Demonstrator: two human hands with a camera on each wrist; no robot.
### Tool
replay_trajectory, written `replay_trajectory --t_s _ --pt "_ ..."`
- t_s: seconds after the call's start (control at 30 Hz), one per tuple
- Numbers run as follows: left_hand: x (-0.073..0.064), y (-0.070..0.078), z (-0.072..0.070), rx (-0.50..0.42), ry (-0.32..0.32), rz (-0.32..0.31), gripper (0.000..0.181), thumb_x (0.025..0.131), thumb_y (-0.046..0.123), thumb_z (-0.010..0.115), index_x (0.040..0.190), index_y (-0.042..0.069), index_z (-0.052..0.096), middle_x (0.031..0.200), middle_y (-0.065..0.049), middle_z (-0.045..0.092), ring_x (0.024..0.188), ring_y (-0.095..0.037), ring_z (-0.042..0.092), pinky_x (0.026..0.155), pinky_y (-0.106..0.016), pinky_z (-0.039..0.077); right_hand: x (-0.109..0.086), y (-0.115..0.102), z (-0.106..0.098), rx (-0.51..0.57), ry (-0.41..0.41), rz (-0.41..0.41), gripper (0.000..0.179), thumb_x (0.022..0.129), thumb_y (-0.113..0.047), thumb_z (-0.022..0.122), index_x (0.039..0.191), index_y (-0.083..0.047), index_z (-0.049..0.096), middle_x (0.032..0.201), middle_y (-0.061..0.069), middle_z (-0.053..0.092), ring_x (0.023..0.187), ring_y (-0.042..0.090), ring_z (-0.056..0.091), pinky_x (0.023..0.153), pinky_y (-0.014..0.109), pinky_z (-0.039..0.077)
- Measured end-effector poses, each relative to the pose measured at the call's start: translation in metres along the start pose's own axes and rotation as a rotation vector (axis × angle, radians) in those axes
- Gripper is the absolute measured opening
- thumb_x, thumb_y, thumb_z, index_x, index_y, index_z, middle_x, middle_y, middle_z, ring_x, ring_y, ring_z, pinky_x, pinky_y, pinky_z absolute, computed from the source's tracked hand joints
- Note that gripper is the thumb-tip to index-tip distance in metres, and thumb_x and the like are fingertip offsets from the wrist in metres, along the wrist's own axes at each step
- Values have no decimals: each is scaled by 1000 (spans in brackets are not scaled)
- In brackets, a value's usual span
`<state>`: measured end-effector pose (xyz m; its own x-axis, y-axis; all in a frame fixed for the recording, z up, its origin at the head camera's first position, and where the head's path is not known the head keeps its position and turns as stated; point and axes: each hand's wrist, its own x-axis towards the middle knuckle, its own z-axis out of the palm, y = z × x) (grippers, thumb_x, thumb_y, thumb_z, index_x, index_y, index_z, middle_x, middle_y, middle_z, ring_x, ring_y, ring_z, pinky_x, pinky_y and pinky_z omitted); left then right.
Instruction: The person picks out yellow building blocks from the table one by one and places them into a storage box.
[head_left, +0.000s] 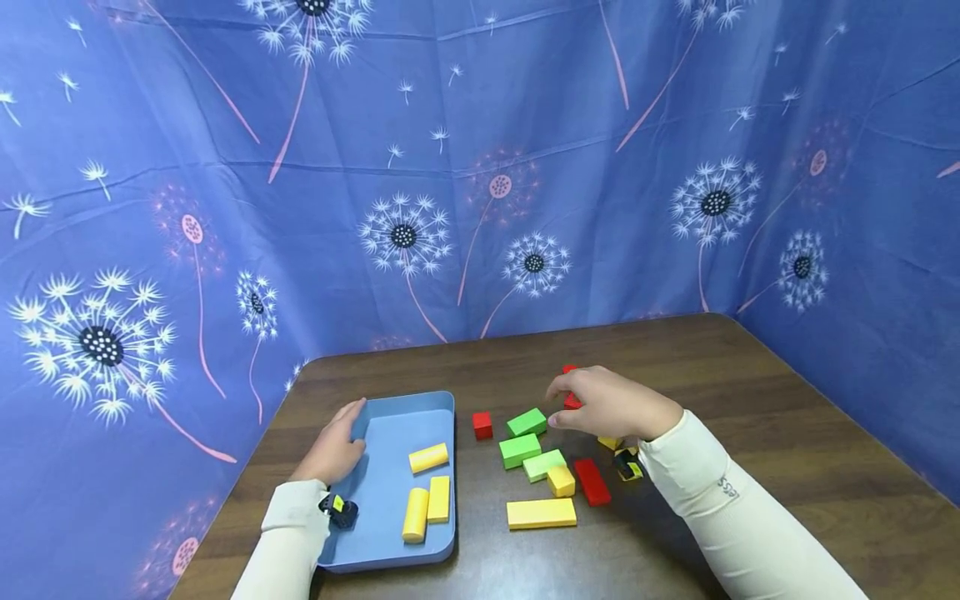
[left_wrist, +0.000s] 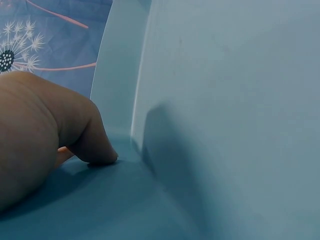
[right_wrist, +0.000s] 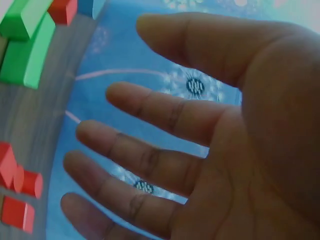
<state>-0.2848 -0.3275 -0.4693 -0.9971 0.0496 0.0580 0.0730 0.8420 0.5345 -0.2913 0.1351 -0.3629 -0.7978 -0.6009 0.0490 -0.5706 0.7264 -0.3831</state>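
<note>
The left hand (head_left: 335, 450) rests on the left rim of the blue tray (head_left: 390, 533), thumb inside it against the tray floor, fingers relaxed over the edge – holding nothing. In the tray lie three yellow pieces: a short cylinder (head_left: 428, 457), a longer cylinder (head_left: 416, 515) and a flat block (head_left: 438, 499) touching it.

The right hand (head_left: 611, 406) hovers palm-down over the loose blocks on the brown table (head_left: 787, 433), fingers spread and nearly straight, gripping nothing – the right wrist view shows the open palm. Just under its fingertips sit red pieces (head_left: 572, 401), partly hidden. Near its thumb lie three green blocks (head_left: 527, 422), with a small red cube (head_left: 482, 425) to their left. Closer to the person are a yellow cube (head_left: 561, 481), a long red block (head_left: 592, 482) and a long yellow bar (head_left: 542, 513)
</note>
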Motion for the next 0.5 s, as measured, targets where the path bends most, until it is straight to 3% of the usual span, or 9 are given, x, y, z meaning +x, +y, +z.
replay_trajectory --t_s 0.3,0.5 --pt "1 -2 -1 2 7 17 75 96 3 53 164 1 22 168 -24 23 155 -47 24 125 -63 23 1 21 -11 44 -53 135 35 94 -35 74 122 -13 72 110 0 68 81 15 58 71 32 50" --pt "0 -2 3 2 -1 12 74 96 4 53 163 0 23 168 -25 24 153 -49 25 124 -65 25 3 33 -8 -2 -61 182 39 92 -33 76 121 -8 71 111 4 70 86 18 62 75 37 54"
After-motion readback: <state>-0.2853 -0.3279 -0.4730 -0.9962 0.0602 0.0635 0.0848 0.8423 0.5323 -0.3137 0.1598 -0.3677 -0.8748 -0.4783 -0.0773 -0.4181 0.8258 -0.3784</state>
